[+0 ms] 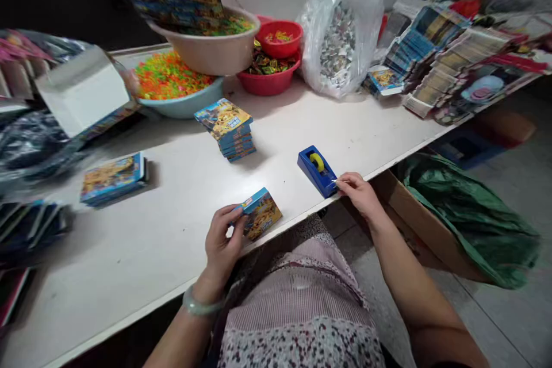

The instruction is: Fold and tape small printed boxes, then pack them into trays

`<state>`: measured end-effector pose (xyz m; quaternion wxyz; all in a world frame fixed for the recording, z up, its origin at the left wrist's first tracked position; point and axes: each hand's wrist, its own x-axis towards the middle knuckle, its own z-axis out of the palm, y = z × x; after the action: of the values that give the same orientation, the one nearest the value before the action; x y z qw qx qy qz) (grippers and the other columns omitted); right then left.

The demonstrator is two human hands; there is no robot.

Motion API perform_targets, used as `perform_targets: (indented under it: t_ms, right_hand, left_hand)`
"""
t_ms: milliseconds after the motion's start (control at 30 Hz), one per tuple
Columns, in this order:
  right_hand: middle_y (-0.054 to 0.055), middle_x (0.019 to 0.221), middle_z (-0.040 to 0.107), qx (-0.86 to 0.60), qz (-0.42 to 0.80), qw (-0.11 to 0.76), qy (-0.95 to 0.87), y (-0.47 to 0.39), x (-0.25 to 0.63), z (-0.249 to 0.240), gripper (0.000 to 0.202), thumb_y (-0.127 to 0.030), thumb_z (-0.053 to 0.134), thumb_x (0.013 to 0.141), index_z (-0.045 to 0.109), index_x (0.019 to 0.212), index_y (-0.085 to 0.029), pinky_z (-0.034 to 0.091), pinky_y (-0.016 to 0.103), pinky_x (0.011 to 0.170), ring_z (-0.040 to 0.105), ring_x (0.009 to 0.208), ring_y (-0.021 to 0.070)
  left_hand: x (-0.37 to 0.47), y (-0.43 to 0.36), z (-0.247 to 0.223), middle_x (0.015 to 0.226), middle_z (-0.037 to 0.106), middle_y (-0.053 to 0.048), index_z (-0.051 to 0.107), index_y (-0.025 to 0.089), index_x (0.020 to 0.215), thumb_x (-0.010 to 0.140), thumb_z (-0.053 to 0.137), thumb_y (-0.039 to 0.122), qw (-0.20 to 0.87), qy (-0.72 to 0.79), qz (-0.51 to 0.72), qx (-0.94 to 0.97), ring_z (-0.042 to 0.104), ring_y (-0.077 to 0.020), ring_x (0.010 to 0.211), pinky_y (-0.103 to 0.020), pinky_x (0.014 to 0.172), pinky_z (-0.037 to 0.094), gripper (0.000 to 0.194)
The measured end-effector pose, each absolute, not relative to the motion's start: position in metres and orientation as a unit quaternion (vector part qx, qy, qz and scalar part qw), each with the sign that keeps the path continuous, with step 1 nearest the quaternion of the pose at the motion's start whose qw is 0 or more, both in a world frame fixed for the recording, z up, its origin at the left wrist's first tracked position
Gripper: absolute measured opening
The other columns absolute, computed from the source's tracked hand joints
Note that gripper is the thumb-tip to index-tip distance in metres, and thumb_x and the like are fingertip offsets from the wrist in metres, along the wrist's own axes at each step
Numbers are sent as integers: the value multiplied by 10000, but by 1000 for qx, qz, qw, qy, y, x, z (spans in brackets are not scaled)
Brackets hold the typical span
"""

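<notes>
By the left hand (224, 236), thumb and fingers clamped, one flat blue-and-yellow printed cardboard box (262, 217) is held at the white table (150, 270)'s near edge. By the right hand (362, 198), fingertips pinched together, what looks like one clear strip of tape (334, 181) is gripped. Right of the box, one blue plastic tape dispenser (313, 174) is set slantwise, its cutter end turned to the right hand, the nearer one. Farther off, two stacks of similar boxes (236, 132) are placed; behind, four plastic basins (181, 108) are counted: two red, one pale blue, one beige.
</notes>
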<state>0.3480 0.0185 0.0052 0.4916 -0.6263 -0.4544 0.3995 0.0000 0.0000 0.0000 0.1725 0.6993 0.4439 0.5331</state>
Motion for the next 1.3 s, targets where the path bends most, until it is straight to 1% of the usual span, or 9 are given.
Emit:
perform_targets:
  t_ms: [133, 300, 467, 667, 867, 1000, 1100, 1200, 1300]
  right_hand:
    - [92, 960, 554, -671, 297, 482, -478, 7, 343, -8, 357, -559, 653, 731, 651, 684, -205, 506, 412, 839, 570, 961, 254]
    - [101, 868, 605, -699, 236, 419, -529, -7, 340, 2, 284, -471, 625, 751, 632, 626, -215, 510, 430, 793, 591, 843, 253]
    - [26, 713, 692, -554, 507, 430, -502, -25, 270, 41, 213, -441, 693, 766, 728, 758, -231, 537, 336, 638, 626, 633, 185]
    - [1, 732, 718, -467, 646, 439, -414, -14, 186, 55, 415, -410, 746, 705, 709, 1066, -209, 556, 310, 671, 653, 639, 163]
    - [-22, 657, 658, -552, 514, 359, -550, 10, 183, 40, 641, -446, 632, 797, 490, 1367, -188, 473, 291, 550, 584, 531, 169]
    - [-10, 571, 595, -607, 367, 210, -673, 23, 193, 39, 577, -419, 638, 812, 557, 1334, -186, 456, 328, 589, 594, 582, 224]
    - [52, 860, 688, -544, 387, 284, -688, 42, 197, 46, 523, -441, 646, 814, 588, 1293, -238, 519, 358, 701, 649, 778, 238]
    - [87, 1206, 647, -447, 446, 398, -666, 85, 187, 64, 565, -440, 645, 821, 536, 1343, -254, 541, 382, 837, 640, 1003, 242]
    - [104, 1246, 643, -424, 452, 477, -623, 152, 163, 87, 566, -403, 631, 806, 545, 1327, -199, 529, 384, 897, 636, 1046, 244]
  left_hand:
    - [0, 0, -2, 1079, 640, -46, 617, 233, 1082, 864, 636, 129, 176, 453, 524, 700, 645, -174, 1015, -323, 800, 576, 242]
    - [1, 2, 3, 1166, 638, -70, 598, 230, 1103, 875, 615, 120, 179, 437, 502, 724, 640, -196, 1083, -372, 863, 575, 254]
    - [8, -1, 17, 980, 650, -46, 574, 217, 1038, 861, 633, 133, 147, 425, 478, 754, 651, -151, 902, -272, 720, 563, 205]
    - [3, -5, 29, 1007, 603, -78, 385, 244, 1400, 919, 509, 174, 71, 393, 369, 839, 604, -152, 796, -259, 633, 524, 502]
    - [-2, 0, 29, 1059, 600, -106, 464, 238, 1354, 926, 476, 140, 91, 370, 345, 858, 618, -165, 869, -272, 672, 536, 439]
    - [-11, 10, 31, 989, 658, -88, 618, 196, 1118, 907, 555, 163, 218, 397, 429, 781, 646, -166, 912, -293, 766, 552, 223]
    - [-23, 34, 52, 952, 687, -66, 670, 199, 1001, 888, 607, 232, 267, 457, 500, 686, 652, -163, 881, -283, 763, 543, 133]
    - [-30, 85, 83, 988, 698, -52, 697, 210, 979, 856, 650, 298, 282, 491, 554, 610, 646, -177, 921, -285, 808, 529, 158]
    - [-33, 151, 107, 1011, 686, -42, 673, 212, 1041, 848, 657, 352, 314, 486, 615, 536, 642, -180, 945, -284, 834, 521, 239]
